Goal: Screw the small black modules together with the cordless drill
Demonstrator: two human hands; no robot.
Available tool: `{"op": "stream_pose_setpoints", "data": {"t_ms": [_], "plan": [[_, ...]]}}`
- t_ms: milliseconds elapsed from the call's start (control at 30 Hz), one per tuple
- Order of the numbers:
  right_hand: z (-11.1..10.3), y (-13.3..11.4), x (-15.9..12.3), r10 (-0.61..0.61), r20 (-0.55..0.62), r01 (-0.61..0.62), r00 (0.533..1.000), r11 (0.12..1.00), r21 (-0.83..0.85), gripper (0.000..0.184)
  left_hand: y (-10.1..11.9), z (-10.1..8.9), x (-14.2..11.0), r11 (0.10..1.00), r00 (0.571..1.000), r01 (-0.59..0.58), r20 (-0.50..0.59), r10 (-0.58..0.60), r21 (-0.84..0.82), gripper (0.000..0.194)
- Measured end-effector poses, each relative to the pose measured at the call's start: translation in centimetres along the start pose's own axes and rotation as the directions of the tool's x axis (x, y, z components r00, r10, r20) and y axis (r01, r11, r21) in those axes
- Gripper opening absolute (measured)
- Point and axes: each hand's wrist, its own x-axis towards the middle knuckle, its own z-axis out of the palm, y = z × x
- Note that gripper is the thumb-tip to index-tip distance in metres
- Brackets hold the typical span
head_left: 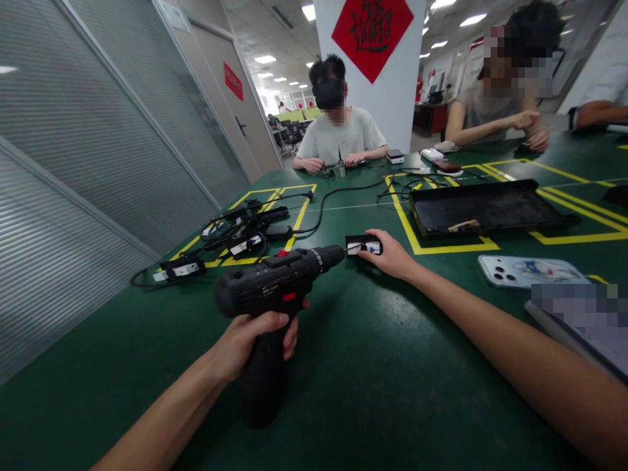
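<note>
My left hand (pixel 265 333) is wrapped round the grip of a black cordless drill (pixel 275 281), whose chuck points right. Just beyond the chuck lies a small black box with a white label (pixel 357 246), perhaps a power adapter. My right hand (pixel 390 255) grips that box by its right end, thumb in front and fingers behind, on the green table. The drill's tip reaches the left end of the box; whether it touches, I cannot tell.
Black adapters and cables (pixel 245 229) lie heaped at the left inside yellow tape. A shallow black tray (pixel 485 209) stands at the right, with a phone (pixel 532 270) nearer me. A cable (pixel 338 191) crosses the green table (pixel 373 373). Two people (pixel 343 131) sit opposite.
</note>
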Motion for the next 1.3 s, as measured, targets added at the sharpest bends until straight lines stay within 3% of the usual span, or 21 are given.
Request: {"op": "stream_pose_setpoints", "data": {"t_ms": [733,900,1067,1200,1300], "plan": [[0.0,0.0,0.0,-0.009,0.004,0.009,1.000,1.000,0.005,0.054,-0.3,-0.2,0.4,1.000,1.000,0.011,-0.001,-0.011,-0.018,0.039],[0.0,0.1,0.1,-0.023,0.004,0.023,1.000,1.000,0.000,0.051,0.1,0.4,0.2,0.998,0.997,0.056,-0.062,-0.054,0.034,0.040],[-0.2,0.8,0.5,-0.024,0.016,0.024,1.000,1.000,-0.008,0.048,1.5,1.6,0.2,0.960,0.990,0.123,-0.104,-0.099,0.253,0.032],[-0.7,1.6,0.7,-0.010,0.016,0.011,1.000,1.000,-0.015,0.048,2.6,2.4,0.7,0.849,0.989,0.144,-0.093,-0.112,0.509,0.026],[-1.0,2.0,0.8,-0.002,0.017,0.002,1.000,1.000,-0.017,0.049,2.9,2.8,1.2,0.784,0.991,0.131,-0.093,-0.093,0.606,0.027]]}}
